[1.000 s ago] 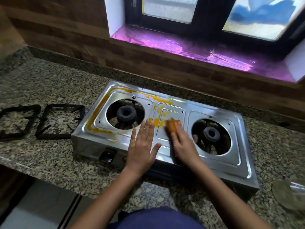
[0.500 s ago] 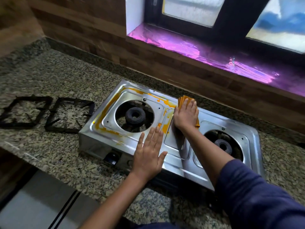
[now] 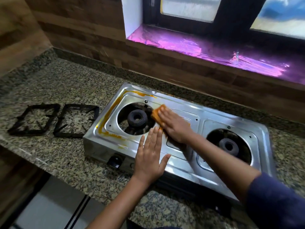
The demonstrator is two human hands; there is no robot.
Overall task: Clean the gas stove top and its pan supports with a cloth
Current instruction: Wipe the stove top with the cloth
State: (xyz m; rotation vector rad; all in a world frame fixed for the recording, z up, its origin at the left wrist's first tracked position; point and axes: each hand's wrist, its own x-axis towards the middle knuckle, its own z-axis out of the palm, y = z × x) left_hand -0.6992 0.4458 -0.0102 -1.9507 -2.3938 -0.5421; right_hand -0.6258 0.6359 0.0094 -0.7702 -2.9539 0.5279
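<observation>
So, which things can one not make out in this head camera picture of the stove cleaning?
Head view only:
- Orange cloth: mostly under the right hand; its size is unclear.
- Stove top centre panel: covered by that hand, so remaining stains are unknown.
- Second knob: any would sit behind the left hand; only one knob shows.
- Pan supports: motion-blurred, dirt unreadable.

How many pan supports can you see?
2 pan supports, both on the countertop left of the stove: one at the far left, the other beside the stove. None looks hidden.
</observation>
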